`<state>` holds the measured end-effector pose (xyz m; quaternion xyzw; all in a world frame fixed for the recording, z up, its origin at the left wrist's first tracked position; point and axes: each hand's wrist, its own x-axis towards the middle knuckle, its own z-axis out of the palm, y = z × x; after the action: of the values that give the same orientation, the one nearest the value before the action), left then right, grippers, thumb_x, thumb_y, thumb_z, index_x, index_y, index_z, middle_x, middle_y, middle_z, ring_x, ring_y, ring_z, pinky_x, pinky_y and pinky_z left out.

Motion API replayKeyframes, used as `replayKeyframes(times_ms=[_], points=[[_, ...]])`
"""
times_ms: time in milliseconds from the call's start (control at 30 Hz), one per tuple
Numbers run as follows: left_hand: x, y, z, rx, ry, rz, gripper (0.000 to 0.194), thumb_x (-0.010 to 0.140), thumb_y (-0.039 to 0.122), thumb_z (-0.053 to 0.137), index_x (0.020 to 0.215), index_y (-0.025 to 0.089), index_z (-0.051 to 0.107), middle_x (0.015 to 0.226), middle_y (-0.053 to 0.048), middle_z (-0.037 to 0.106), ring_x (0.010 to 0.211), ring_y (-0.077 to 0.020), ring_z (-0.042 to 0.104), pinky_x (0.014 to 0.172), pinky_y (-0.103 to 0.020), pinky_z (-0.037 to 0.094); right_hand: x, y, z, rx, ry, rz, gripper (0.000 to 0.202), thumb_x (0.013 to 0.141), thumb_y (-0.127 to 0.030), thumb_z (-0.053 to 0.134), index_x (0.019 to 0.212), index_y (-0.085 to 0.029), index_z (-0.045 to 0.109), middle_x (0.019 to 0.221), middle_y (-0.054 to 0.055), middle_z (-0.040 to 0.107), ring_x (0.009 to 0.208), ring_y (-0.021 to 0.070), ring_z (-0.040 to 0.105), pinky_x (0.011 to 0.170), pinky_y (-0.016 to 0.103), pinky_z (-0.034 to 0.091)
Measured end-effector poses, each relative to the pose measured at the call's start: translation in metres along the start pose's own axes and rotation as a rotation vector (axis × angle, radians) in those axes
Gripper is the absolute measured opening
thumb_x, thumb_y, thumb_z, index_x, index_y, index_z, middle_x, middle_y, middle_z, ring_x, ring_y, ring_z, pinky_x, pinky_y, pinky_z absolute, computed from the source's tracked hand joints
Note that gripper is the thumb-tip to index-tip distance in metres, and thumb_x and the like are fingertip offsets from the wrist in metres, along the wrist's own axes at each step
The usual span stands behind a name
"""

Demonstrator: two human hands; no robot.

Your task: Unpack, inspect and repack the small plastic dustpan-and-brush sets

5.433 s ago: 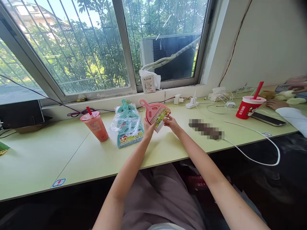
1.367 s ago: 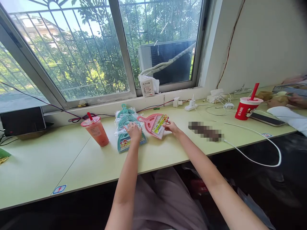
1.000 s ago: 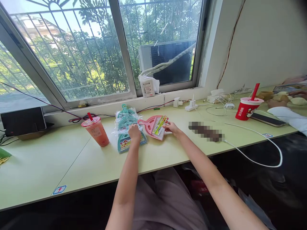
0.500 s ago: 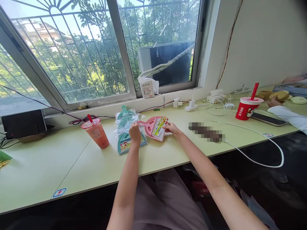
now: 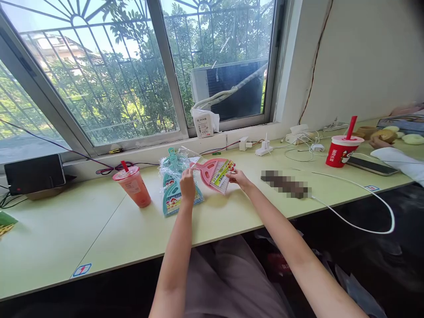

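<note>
I've got both hands out over the pale green desk (image 5: pixel 109 229), mid-frame, just below the window. My left hand (image 5: pixel 187 185) is curled shut, pinching the clear plastic wrap of the teal dustpan set (image 5: pixel 174 194), which lies flat on the desk a little left of centre with its handle pointing up toward the window sill. My right hand (image 5: pixel 239 178) sits just right of centre, fingers bent and closed on the right edge of the pink dustpan (image 5: pixel 213 173). The pink one is tilted, its handle pointing left so that it meets the teal set's wrap near my left hand, and a yellow-green label and white bristles show across its pan.

Left of the teal set stands an orange drink cup (image 5: pixel 132 185) with a red straw, near but not touching. Far left, a dark tablet (image 5: pixel 35 173) leans below the sill. On the sill above the dustpans there's a white tissue pack (image 5: pixel 203 123). Over on the right of the frame: a red cup (image 5: pixel 342 150) with a red straw, a phone (image 5: pixel 371 164) lying flat beside it, and a white cable (image 5: pixel 364 207) looping off the desk's front edge. At the far right edge another person's hand (image 5: pixel 377 142) and white sleeve rest on the desk, well apart from mine.
</note>
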<state>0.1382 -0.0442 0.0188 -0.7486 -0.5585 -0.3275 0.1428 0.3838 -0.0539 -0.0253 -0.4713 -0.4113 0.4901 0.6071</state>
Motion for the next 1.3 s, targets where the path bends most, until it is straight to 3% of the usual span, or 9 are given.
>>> replayKeyframes(times_ms=[167,267,567,733,967,1067,1167,1233,1300], points=[[0.001,-0.001,-0.002,-0.028,0.025,-0.035,0.051,0.089,-0.004,0.032,0.124,0.018,0.061,0.129,-0.011,0.062,0.123,-0.0203,0.056,0.097,-0.03,0.051,0.0,-0.002,-0.001,0.014,0.132,0.036,0.025,0.065,-0.012,0.079,0.084,-0.017,0.062,0.07,0.001,0.071,0.055,0.0111,0.063,0.055,0.022,0.054],[0.002,-0.003,0.0,-0.047,0.042,-0.037,0.049,0.089,-0.003,0.032,0.12,0.018,0.063,0.131,-0.011,0.061,0.125,-0.0204,0.055,0.101,-0.032,0.05,-0.001,-0.003,-0.002,0.029,0.148,0.069,0.026,0.065,-0.009,0.078,0.084,-0.017,0.061,0.073,0.002,0.072,0.058,0.0123,0.065,0.058,0.024,0.056],[0.002,-0.007,0.007,-0.136,0.106,-0.013,0.047,0.089,-0.002,0.033,0.119,0.017,0.064,0.127,-0.012,0.063,0.124,-0.0233,0.057,0.1,-0.037,0.051,-0.001,0.0,-0.004,0.007,-0.098,0.067,0.025,0.065,-0.016,0.078,0.088,-0.016,0.068,0.079,0.004,0.074,0.06,0.0111,0.065,0.055,0.02,0.052],[0.002,-0.003,0.018,-0.21,0.09,0.152,0.045,0.088,-0.002,0.037,0.12,0.017,0.063,0.129,-0.012,0.063,0.121,-0.025,0.059,0.099,-0.038,0.053,-0.004,-0.001,0.0,-0.015,-0.153,0.041,0.029,0.062,-0.02,0.083,0.088,-0.016,0.07,0.082,0.005,0.075,0.063,0.0122,0.065,0.056,0.02,0.051],[0.001,0.005,0.028,-0.366,0.033,0.357,0.046,0.089,0.001,0.037,0.125,0.02,0.058,0.126,-0.012,0.063,0.122,-0.023,0.058,0.102,-0.038,0.05,0.0,0.001,0.002,0.038,-0.024,0.004,0.034,0.056,-0.021,0.087,0.083,-0.017,0.067,0.078,0.004,0.074,0.063,0.0134,0.064,0.057,0.023,0.052],[0.0,0.01,0.025,-0.482,0.066,0.396,0.04,0.093,0.008,0.039,0.127,0.021,0.056,0.135,-0.012,0.058,0.132,-0.0233,0.05,0.111,-0.043,0.042,0.002,0.002,0.003,0.079,0.025,-0.001,0.037,0.054,-0.022,0.088,0.083,-0.018,0.066,0.077,0.003,0.073,0.061,0.0127,0.063,0.057,0.023,0.051],[-0.002,0.018,0.018,-0.598,0.26,0.277,0.042,0.092,0.025,0.054,0.133,0.022,0.049,0.154,-0.015,0.036,0.149,-0.0289,0.023,0.122,-0.054,0.015,0.001,0.002,0.003,0.109,0.027,-0.034,0.043,0.051,-0.027,0.09,0.085,-0.019,0.066,0.08,0.003,0.073,0.063,0.0137,0.064,0.058,0.025,0.051],[-0.003,0.021,0.012,-0.662,0.458,0.029,0.064,0.086,0.037,0.065,0.142,0.022,0.036,0.161,-0.017,0.017,0.152,-0.032,0.004,0.121,-0.058,0.001,0.0,0.001,0.003,0.12,0.02,-0.062,0.046,0.049,-0.031,0.09,0.086,-0.019,0.065,0.081,0.003,0.073,0.067,0.0154,0.065,0.061,0.026,0.052],[-0.001,0.02,0.005,-0.738,0.605,-0.247,0.091,0.081,0.045,0.07,0.15,0.022,0.017,0.163,-0.017,0.0,0.152,-0.0315,-0.009,0.121,-0.057,-0.003,0.0,0.001,0.003,0.128,0.021,-0.083,0.049,0.047,-0.036,0.09,0.085,-0.02,0.065,0.08,0.003,0.072,0.07,0.0168,0.066,0.064,0.028,0.052]])
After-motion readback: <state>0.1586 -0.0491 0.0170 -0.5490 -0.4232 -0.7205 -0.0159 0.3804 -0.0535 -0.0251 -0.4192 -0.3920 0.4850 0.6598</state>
